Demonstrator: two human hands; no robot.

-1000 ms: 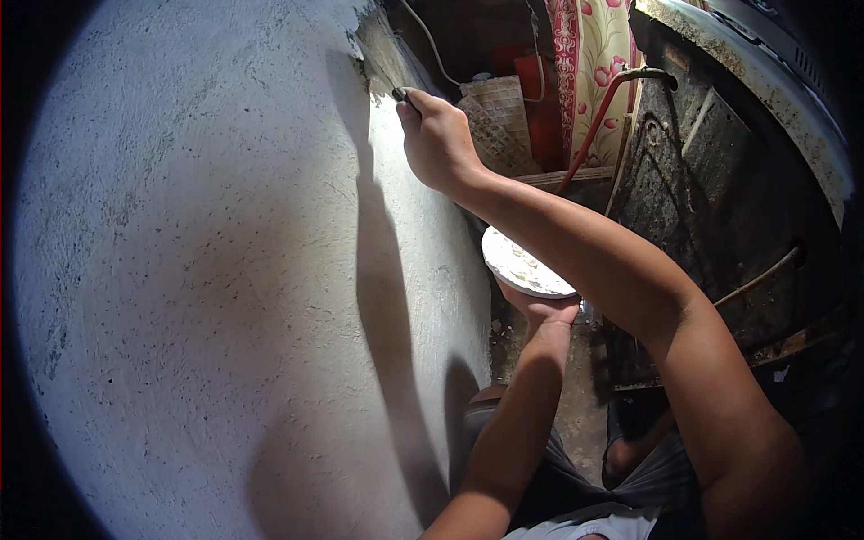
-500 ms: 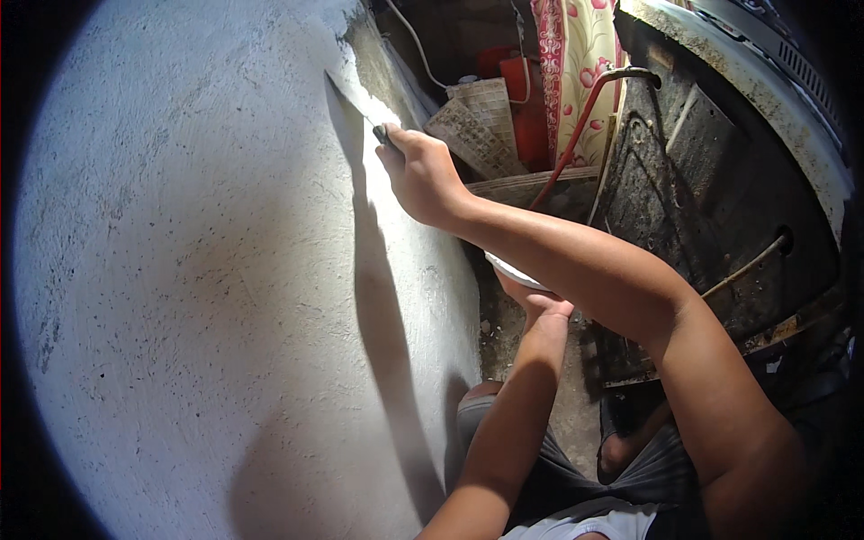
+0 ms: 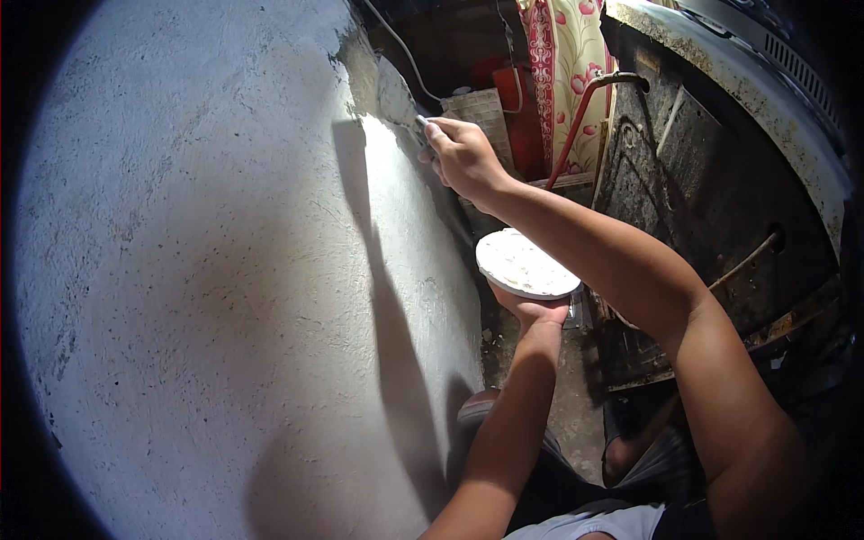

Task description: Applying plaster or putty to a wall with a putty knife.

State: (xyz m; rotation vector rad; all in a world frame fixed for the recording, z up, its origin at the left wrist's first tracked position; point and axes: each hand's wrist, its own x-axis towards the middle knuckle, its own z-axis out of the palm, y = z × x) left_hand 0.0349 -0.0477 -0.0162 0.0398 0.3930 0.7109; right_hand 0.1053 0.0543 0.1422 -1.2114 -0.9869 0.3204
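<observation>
in the head view, the right hand [image 3: 463, 157] is raised beside the wall's [image 3: 225, 270] far edge, its fingers clenched around a small tool [image 3: 422, 121]. only a short pale end of the tool shows past the thumb; the rest is hidden in the grip, and whether it touches the wall cannot be told. lower down, the left hand [image 3: 538, 310] holds a round white plate [image 3: 540, 296] from below, palm up, with the fingers partly hidden under it. white paste [image 3: 520, 258] covers the top of the plate, which sits just below the right forearm.

the wall is whitish and rough, with a bare grey patch [image 3: 364, 76] near its top and a long dark shadow [image 3: 389, 310] down its face. beyond the right hand are a pale gridded tray [image 3: 481, 115], something red [image 3: 531, 126] and a flowered curtain [image 3: 576, 45]. a bent red pipe [image 3: 572, 135] stands before a large dark panel [image 3: 711, 189] on the right.
</observation>
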